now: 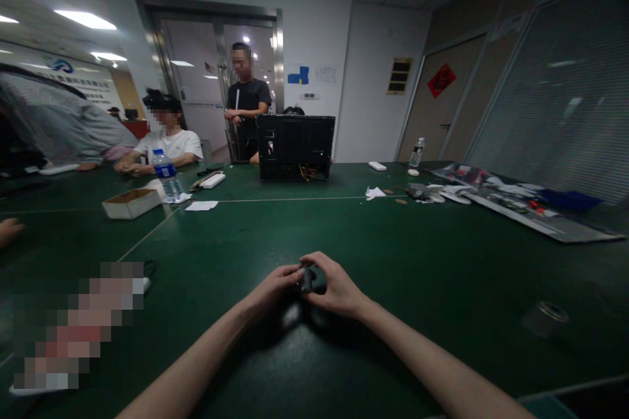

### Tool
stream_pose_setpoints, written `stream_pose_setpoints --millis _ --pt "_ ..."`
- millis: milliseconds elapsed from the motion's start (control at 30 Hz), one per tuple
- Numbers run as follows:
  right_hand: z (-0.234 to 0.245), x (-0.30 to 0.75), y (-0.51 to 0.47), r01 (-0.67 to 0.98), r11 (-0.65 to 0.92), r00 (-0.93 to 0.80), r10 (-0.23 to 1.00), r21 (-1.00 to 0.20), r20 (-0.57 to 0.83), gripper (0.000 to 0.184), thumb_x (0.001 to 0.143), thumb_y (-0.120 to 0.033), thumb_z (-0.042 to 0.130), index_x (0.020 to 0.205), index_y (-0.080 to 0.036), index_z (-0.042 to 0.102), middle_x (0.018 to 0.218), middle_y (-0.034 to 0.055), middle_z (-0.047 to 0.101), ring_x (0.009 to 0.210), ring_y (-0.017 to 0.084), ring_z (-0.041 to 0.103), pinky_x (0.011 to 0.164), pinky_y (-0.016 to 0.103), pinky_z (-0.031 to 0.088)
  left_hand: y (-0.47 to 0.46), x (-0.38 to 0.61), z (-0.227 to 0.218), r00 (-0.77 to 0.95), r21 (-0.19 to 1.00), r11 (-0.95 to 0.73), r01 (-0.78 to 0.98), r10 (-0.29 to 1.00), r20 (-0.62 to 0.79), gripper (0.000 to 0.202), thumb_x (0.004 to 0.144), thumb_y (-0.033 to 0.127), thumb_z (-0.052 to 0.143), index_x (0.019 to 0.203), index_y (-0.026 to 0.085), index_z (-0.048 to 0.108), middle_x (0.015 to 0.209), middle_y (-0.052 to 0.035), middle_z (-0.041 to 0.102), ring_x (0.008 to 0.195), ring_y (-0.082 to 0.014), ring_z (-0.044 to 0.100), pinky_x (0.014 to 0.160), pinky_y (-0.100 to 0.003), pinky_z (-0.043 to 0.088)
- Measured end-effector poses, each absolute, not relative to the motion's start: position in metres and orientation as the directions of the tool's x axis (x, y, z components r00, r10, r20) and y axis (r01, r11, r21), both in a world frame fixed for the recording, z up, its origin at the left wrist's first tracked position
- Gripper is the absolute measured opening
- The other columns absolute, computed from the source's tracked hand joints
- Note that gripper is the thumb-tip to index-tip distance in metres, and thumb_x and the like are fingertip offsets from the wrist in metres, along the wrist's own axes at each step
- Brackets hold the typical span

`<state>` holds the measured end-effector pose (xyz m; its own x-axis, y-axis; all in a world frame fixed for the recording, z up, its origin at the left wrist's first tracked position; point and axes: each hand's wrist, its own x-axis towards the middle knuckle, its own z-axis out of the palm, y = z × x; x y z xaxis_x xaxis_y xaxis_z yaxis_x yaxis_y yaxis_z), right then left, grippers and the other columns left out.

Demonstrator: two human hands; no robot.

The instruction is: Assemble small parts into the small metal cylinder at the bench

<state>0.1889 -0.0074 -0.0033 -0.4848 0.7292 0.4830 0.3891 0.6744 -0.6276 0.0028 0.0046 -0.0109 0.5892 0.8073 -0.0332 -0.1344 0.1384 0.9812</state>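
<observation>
my left hand [273, 288] + right hand [335, 287] both pinching a small dark part [307, 279] | just above green surface [417, 262] | roll [546, 318] well right

both hands meet at the near middle of the counter [393, 262], left hand [272, 289] and right hand [337, 288] closed around a small part [307, 279] between them. a short cylinder [546, 318] stands well off to the right. far behind the hands stands an open case [295, 147]; left of it lie a water bottle [167, 175] and a cardboard box [131, 202].
</observation>
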Motion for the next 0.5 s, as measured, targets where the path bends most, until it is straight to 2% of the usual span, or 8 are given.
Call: stream_pose_setpoints --millis 233,500 --pt "-0.004 0.188 -0.006 0.394 0.675 -0.493 0.728 -0.624 0.477 0.055 0.063 -0.017 0.068 0.116 -0.020 0.051 0.109 0.0066 0.056 0.101 0.020 0.054 0.089 0.033 0.043 0.006 0.002 -0.018 0.581 0.994 0.095 -0.061 0.813 -0.042 0.038 0.083 0.043 0.059 0.105 0.013 0.066 0.100 -0.0088 0.065 0.096 -0.0217 0.055 0.086 -0.029 0.037" --pt "-0.008 0.189 -0.005 0.415 0.676 -0.503 0.728 -0.610 0.465 0.058 0.062 -0.018 0.068 0.118 -0.020 0.051 0.111 0.0072 0.057 0.103 0.021 0.054 0.090 0.034 0.042 -0.002 0.003 -0.003 0.618 0.993 0.114 -0.036 0.783 -0.067 0.040 0.084 0.047 0.057 0.106 0.015 0.065 0.107 -0.0081 0.064 0.103 -0.0222 0.053 0.094 -0.031 0.035"
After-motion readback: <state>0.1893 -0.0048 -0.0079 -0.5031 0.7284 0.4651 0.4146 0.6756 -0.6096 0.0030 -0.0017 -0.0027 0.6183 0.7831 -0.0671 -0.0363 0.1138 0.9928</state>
